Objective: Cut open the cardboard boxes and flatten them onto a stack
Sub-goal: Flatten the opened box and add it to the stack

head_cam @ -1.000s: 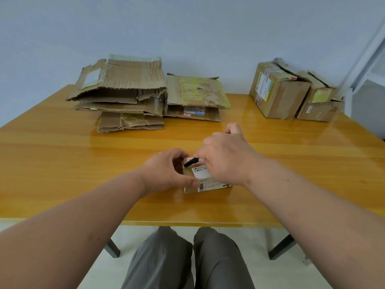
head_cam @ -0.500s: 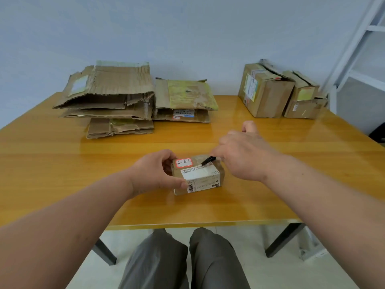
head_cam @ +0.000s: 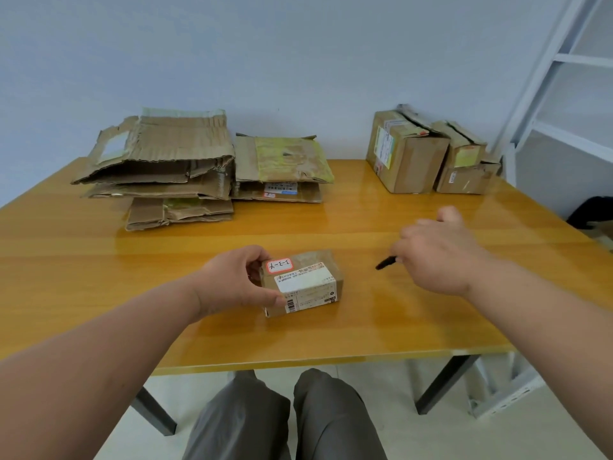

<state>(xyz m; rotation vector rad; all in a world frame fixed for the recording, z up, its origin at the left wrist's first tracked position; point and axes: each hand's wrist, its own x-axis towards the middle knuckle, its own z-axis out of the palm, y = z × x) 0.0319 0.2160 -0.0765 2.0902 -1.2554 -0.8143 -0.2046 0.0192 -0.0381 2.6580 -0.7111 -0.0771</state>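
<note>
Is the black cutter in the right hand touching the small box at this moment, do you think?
No. The cutter in the right hand is apart from the small box.

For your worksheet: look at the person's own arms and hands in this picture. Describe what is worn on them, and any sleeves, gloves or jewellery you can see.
Both forearms are bare, with no sleeve in view. The left hand and right hand wear no gloves, and no watch, ring or wristband shows. The only clothing in view is the grey trousers below the table edge.

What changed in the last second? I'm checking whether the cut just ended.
The right hand drew the black cutter off the small box and out to the right, clear of it. The left hand still grips the box's left end; the flattened stack stayed put.
</note>
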